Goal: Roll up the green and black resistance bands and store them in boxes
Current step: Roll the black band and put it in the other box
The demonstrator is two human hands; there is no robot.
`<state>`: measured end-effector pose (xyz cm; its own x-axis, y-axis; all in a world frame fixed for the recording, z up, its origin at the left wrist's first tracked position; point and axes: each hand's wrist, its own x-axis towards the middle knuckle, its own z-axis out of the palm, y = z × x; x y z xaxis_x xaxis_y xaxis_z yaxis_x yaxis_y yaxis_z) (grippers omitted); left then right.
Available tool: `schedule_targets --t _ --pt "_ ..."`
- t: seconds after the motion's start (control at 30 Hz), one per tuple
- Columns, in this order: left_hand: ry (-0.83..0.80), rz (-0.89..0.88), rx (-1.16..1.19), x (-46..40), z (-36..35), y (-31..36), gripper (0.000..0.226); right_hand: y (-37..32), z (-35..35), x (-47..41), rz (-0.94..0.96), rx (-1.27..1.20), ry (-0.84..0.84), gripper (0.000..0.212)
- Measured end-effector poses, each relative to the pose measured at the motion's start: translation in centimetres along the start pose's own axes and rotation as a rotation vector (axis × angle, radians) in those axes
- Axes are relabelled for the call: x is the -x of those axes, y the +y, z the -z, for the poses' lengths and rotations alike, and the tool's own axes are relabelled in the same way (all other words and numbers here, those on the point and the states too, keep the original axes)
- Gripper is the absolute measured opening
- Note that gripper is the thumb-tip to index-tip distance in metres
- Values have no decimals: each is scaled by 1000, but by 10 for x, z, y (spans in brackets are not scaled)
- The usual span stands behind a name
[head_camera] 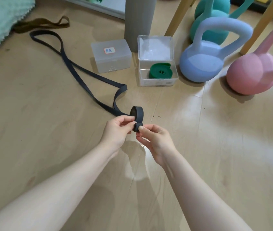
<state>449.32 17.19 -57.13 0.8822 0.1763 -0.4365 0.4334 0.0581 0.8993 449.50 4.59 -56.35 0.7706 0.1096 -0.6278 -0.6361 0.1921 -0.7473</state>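
Both bare forearms reach forward over the light wooden floor, hands meeting at centre. The left hand pinches the long flat black rubber resistance band beside its small curled loop; the right hand pinches the rolled end below. The band's rest trails far left. The rolled green resistance band lies in the open clear plastic box, right of the closed frosted labelled box.
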Motion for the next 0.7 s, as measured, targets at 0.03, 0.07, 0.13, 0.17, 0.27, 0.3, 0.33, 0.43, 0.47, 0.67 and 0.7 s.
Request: schedule_targets --t 0.03,0.07,0.13,0.17,0.27,0.3,0.33,0.43,0.47,0.67,0.7 --pt "-10 8 38 2 2 1 20 -2 -2 1 -11 -22 -13 6" --pt "-23 19 76 3 3 1 22 -3 -4 2 -26 -48 -27 5" --pt "-66 35 127 4 7 -1 24 -4 -8 1 -53 -118 -38 5" --pt "-98 37 146 5 8 -1 25 -3 -10 1 -64 -169 -43 11" --pt "-201 44 237 8 15 -1 26 -3 -12 3 -85 -263 -89 29" --pt "-228 51 256 9 18 -1 25 -3 -12 5 -86 -253 -110 26" --pt "-249 56 260 10 20 -1 23 -4 -12 7 -88 -243 -125 21" --pt "-268 52 216 11 23 -1 17 -5 -11 10 -121 -253 -137 17" --pt "-258 46 205 12 23 -2 15 -5 -12 10 -137 -258 -149 19" --pt "-217 -56 37 13 24 -2 18 -8 -13 10 -258 -245 -100 33" --pt "-229 -64 33 14 24 -1 18 -9 -13 10 -275 -230 -94 32"
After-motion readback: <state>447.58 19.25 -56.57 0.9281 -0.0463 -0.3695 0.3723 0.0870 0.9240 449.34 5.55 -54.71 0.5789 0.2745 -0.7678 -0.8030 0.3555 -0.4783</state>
